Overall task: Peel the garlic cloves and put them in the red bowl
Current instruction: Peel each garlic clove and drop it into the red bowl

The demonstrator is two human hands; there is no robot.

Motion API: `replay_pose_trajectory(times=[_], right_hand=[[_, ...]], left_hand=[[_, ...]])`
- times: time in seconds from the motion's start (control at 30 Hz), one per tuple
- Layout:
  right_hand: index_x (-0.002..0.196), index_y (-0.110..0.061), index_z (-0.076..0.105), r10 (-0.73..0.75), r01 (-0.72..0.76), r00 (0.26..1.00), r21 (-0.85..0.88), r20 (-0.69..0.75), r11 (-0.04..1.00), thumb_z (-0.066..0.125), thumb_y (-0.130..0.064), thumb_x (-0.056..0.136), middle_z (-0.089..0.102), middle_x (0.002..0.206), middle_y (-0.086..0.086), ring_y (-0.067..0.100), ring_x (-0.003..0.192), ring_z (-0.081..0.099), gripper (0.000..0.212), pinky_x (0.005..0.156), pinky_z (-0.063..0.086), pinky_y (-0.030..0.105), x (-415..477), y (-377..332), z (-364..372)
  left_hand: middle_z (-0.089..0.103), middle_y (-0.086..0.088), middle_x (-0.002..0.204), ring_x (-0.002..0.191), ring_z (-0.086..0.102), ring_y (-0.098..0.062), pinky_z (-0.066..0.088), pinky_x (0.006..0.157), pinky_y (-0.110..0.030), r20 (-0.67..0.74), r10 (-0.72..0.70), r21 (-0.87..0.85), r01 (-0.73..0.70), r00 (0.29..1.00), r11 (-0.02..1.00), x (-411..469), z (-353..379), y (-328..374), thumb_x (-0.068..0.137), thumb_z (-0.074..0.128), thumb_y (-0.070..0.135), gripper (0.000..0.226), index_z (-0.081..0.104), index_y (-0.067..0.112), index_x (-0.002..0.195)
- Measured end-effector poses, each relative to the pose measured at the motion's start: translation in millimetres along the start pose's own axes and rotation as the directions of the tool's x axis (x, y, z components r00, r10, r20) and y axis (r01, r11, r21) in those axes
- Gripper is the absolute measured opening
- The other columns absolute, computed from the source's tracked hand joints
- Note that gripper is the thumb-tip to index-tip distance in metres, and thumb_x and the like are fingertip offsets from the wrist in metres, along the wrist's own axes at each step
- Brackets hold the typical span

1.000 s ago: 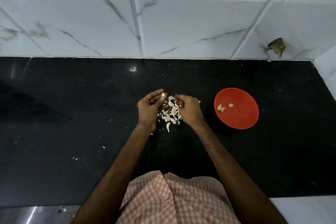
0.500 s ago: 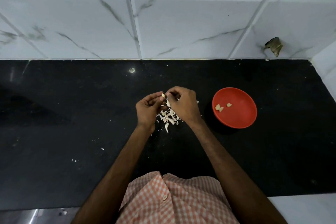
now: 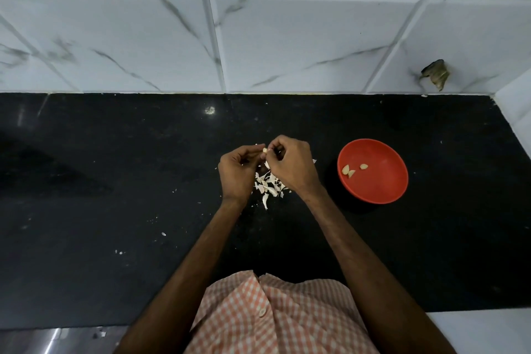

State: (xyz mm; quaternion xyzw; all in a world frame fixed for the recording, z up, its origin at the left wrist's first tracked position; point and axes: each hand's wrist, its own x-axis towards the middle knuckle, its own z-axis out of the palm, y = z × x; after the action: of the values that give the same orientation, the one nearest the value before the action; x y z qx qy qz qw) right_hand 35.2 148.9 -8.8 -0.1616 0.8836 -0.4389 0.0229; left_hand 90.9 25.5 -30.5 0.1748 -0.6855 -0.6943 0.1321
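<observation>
Two bare hands meet just above centre frame over a black counter (image 3: 115, 181). The left hand (image 3: 238, 172) pinches a small pale clove (image 3: 264, 150) between thumb and fingertips, holding it up off the counter. The right hand (image 3: 290, 167), fingers curled, closes its thumb and forefinger on the same clove from the right, so the two hands touch at the fingertips. Whether any skin is left on the clove is too small to tell.

Directly below the hands, a loose heap of white peels (image 3: 268, 185) lies on the counter, partly hidden by both hands, with a few stray flakes scattered to the lower left.

To the right of the hands, near but apart from them, a red bowl (image 3: 373, 187) sits upright on the counter. Inside it, toward its left side, lie three peeled cloves (image 3: 348, 171): two touching and one just beside them.

Both forearms run down from the hands toward the bottom of the frame, where an orange-and-white checked shirt (image 3: 273, 316) fills the lower centre.

A wall (image 3: 287, 37) of white, grey-veined tiles spans the top of the frame behind the counter. At the upper right, a small brownish object (image 3: 435, 73) sits against the tiles; it is too unclear to name. A strip of shiny metal (image 3: 43, 339) shows at the lower left corner.
</observation>
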Motion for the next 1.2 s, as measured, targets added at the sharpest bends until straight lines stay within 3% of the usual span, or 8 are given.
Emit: replay_pose_trajectory(times=[0.2, 0.43, 0.6, 0.77, 0.9, 1.0, 1.1, 1.2], right_hand=[[0.081, -0.011, 0.068, 0.025, -0.025, 1.0, 0.02, 0.0, 1.0, 0.077, -0.015, 0.084, 0.066, 0.071, -0.006, 0.008, 0.065, 0.065, 0.01, 0.066, 0.059, 0.031, 0.3, -0.1, -0.2], [0.095, -0.002, 0.071, 0.187, -0.191, 0.981, 0.425, 0.051, 0.885, 0.065, -0.007, 0.096, 0.073, 0.082, 0.009, 0.015, 0.072, 0.073, 0.008, 0.06, 0.06, 0.027, -2.9, -2.5, -5.8], [0.099, -0.003, 0.071, 0.158, -0.176, 0.984, 0.375, 0.078, 0.91, 0.068, -0.01, 0.095, 0.074, 0.083, 0.006, 0.016, 0.076, 0.074, 0.008, 0.064, 0.062, 0.027, -0.5, -1.4, -5.5], [0.094, -0.015, 0.062, 0.142, -0.162, 0.984, 0.211, 0.107, 0.964, 0.059, -0.01, 0.1, 0.068, 0.09, 0.002, 0.013, 0.078, 0.064, 0.009, 0.07, 0.061, 0.041, 3.1, 4.2, 2.7], [0.101, -0.011, 0.057, 0.089, -0.104, 0.987, 0.109, 0.133, 0.989, 0.05, -0.014, 0.104, 0.061, 0.093, 0.002, 0.006, 0.073, 0.057, 0.008, 0.067, 0.054, 0.033, 1.8, 0.8, 3.2], [0.104, -0.01, 0.058, 0.09, -0.118, 0.986, 0.209, 0.14, 0.971, 0.05, -0.018, 0.105, 0.062, 0.093, 0.004, 0.006, 0.073, 0.062, 0.011, 0.064, 0.058, 0.032, -0.8, -0.5, -0.8], [0.105, -0.009, 0.057, 0.088, -0.13, 0.987, 0.34, 0.135, 0.931, 0.051, -0.017, 0.105, 0.063, 0.097, 0.006, 0.015, 0.085, 0.068, 0.01, 0.073, 0.063, 0.036, -1.7, 3.0, -6.2], [0.109, -0.008, 0.062, -0.016, -0.02, 0.995, 0.355, 0.097, 0.935, 0.058, -0.013, 0.102, 0.064, 0.102, 0.004, 0.021, 0.096, 0.067, 0.009, 0.079, 0.063, 0.037, 0.0, 6.7, -13.2]], left_hand=[[0.078, -0.008, 0.098, 0.094, 0.075, -0.024, 0.06, 0.088, -0.052, -0.001, 0.01, 0.043, -0.01, 1.0, 0.999, 0.3, -1.3, -3.0, 0.088, 0.072, -0.003, 0.019, 0.076, 0.003, 0.105], [0.077, -0.01, 0.098, 0.093, 0.075, -0.032, 0.059, 0.083, -0.061, 0.034, -0.001, -0.013, 0.001, 0.999, 1.0, 0.9, -4.2, 0.4, 0.09, 0.072, 0.005, 0.016, 0.076, 0.009, 0.105], [0.078, -0.005, 0.098, 0.095, 0.075, -0.027, 0.06, 0.084, -0.056, 0.032, 0.024, 0.034, -0.025, 0.999, 0.999, 1.3, -4.1, 1.4, 0.09, 0.073, 0.005, 0.015, 0.077, 0.01, 0.104], [0.077, -0.004, 0.096, 0.09, 0.075, -0.027, 0.061, 0.078, -0.057, 0.029, 0.018, 0.064, -0.019, 0.999, 0.998, 1.3, -3.6, 2.6, 0.09, 0.073, 0.007, 0.016, 0.076, 0.01, 0.105], [0.077, -0.009, 0.099, 0.093, 0.074, -0.033, 0.059, 0.081, -0.059, 0.038, -0.008, 0.015, 0.008, 0.999, 1.0, 1.2, -3.8, 4.1, 0.091, 0.072, 0.006, 0.017, 0.075, 0.008, 0.107], [0.075, -0.016, 0.1, 0.094, 0.072, -0.038, 0.063, 0.073, -0.048, 0.056, -0.11, -0.146, 0.117, 0.992, 0.982, -1.3, -3.7, 10.4, 0.093, 0.067, 0.001, 0.018, 0.072, 0.003, 0.109], [0.076, -0.013, 0.096, 0.084, 0.072, -0.021, 0.061, 0.064, -0.029, 0.087, -0.187, -0.246, 0.203, 0.978, 0.948, -1.5, -4.4, 14.0, 0.095, 0.064, 0.0, 0.02, 0.069, 0.0, 0.114], [0.076, -0.004, 0.088, 0.075, 0.068, -0.009, 0.06, 0.062, -0.026, 0.117, -0.207, -0.258, 0.231, 0.971, 0.938, -0.5, -5.0, 14.4, 0.095, 0.063, 0.001, 0.017, 0.071, 0.002, 0.111]])
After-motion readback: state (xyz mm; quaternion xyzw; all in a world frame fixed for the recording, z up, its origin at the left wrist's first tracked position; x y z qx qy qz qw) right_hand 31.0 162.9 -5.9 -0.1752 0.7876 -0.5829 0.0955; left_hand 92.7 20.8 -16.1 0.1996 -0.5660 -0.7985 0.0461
